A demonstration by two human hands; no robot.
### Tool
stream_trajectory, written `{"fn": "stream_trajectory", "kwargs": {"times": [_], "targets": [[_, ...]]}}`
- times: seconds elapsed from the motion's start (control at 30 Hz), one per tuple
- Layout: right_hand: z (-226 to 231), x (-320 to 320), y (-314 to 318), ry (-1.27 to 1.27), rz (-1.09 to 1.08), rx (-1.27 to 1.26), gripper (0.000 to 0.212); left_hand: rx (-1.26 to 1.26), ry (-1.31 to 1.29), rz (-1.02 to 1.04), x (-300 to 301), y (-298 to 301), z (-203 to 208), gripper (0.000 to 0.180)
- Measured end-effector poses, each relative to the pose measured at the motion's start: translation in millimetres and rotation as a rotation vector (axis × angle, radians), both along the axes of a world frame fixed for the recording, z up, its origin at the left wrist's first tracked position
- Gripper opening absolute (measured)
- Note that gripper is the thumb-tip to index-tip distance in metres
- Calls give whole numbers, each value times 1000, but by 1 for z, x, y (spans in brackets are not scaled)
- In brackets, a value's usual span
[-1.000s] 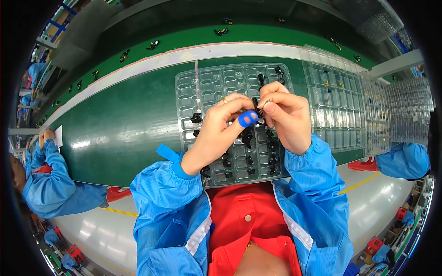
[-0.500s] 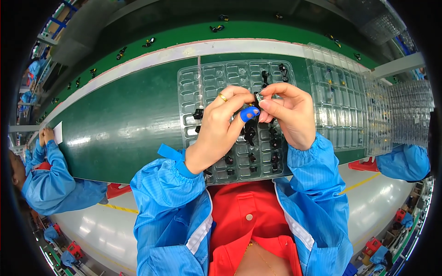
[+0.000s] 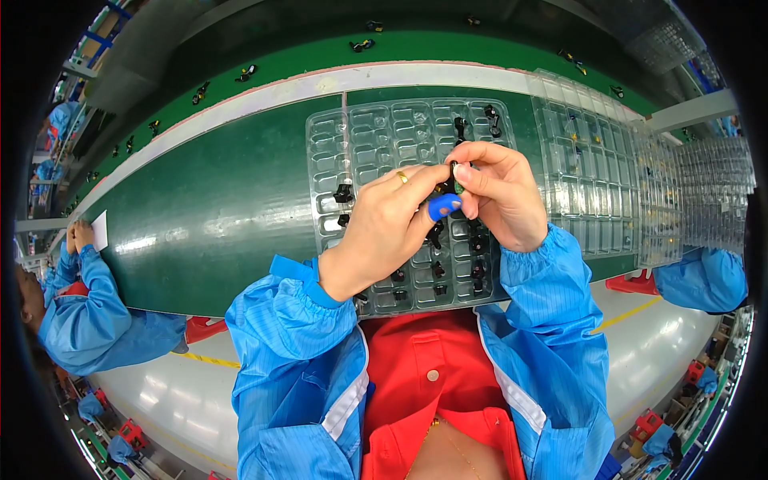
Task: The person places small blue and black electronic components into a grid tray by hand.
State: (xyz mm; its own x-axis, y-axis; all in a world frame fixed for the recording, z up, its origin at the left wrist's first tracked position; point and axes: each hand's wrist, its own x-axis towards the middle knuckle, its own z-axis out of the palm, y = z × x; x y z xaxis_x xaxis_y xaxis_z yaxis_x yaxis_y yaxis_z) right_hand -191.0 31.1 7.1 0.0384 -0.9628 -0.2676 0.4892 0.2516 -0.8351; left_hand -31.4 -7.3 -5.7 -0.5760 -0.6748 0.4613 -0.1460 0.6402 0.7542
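Note:
My left hand (image 3: 388,222), with a ring and a blue finger cover (image 3: 442,206) on the thumb, pinches a small black part (image 3: 453,171). Thumb and fingertips of my right hand (image 3: 506,192) close on the same part from the other side. Most of the part is hidden by the fingers, so its exact kind does not show. Both hands hover over a clear plastic compartment tray (image 3: 370,148). Small black pieces (image 3: 460,128) sit in several of its pockets, mainly toward the near side and the right.
Clear trays (image 3: 592,152) lie to the right, beside a stack of more trays (image 3: 712,188). Beyond a white ledge (image 3: 320,83), a green conveyor belt (image 3: 304,66) carries small dark parts (image 3: 362,46). A co-worker (image 3: 96,304) sits at the left; a blue sleeve (image 3: 704,280) shows at the right.
Both hands stay together on the black part; my left hand has shifted slightly right and its fingers have straightened. Parts on the conveyor belt have moved left.

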Motion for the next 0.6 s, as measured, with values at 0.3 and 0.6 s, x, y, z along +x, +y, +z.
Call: {"fn": "stream_trajectory", "kwargs": {"times": [0.3, 0.6], "targets": [[6, 3, 0, 10, -21, -62, 17, 184, 76, -42, -3, -2, 0, 25], [20, 6, -14, 358, 12, -157, 17, 661, 248, -128, 5, -16, -6, 23]]}}
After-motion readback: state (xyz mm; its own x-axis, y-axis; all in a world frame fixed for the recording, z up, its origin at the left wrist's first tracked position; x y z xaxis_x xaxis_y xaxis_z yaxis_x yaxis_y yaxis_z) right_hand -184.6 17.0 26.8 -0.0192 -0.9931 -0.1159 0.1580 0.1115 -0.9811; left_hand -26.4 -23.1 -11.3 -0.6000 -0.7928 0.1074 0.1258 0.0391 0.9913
